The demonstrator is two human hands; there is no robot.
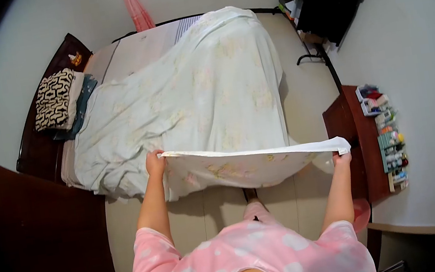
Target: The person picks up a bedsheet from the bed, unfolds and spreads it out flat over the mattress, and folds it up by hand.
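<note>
Fingers of the left hand were curled around the near edge of a pale flowered sheet, and the other end of that edge was clenched in the right hand, right at what looked like a corner. The edge was pulled pretty much straight between them, running left to right across the front of the body, with a flap left hanging below it over the tiled floor. From there the sheet was spread away over the bed, its far end pointed at the window wall. Which side was the longer couldn't really be told, since a lot of it was rumpled or draped.

As for writing, "spo" could be made out on the dark stuff hung at upper right; labels on the bottles by the right wall were too small to be read.

Both arms were stretched forward and held wide apart, the left bent a bit inward, with the sleeves of a pink spotted shirt seen at the bottom. Farther out, pillows were stacked against a dark headboard, and a pink curtain was hung near the window.
</note>
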